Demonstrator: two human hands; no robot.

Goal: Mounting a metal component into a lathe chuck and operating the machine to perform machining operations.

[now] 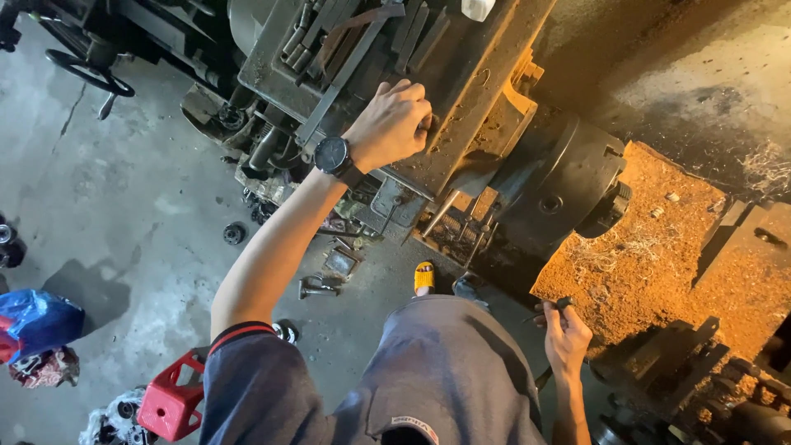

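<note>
The left hand [394,124], a dark wristwatch [333,155] on its wrist, is curled shut against the edge of the lathe headstock [461,91], fingers folded over what is probably a lever or knob; the part itself is hidden under them. Just beyond the knuckles, flat steel bars [346,37] lie loose on the headstock top, likely parked there within reach. Lower right, the right hand [565,334] grips a small dark handle [563,303] at the near edge of the chip tray [651,247], which is heaped with orange-lit swarf. Between the hands sits the round chuck [568,177]. Behind the left arm, a red plastic can [169,404] stands on the floor.
</note>
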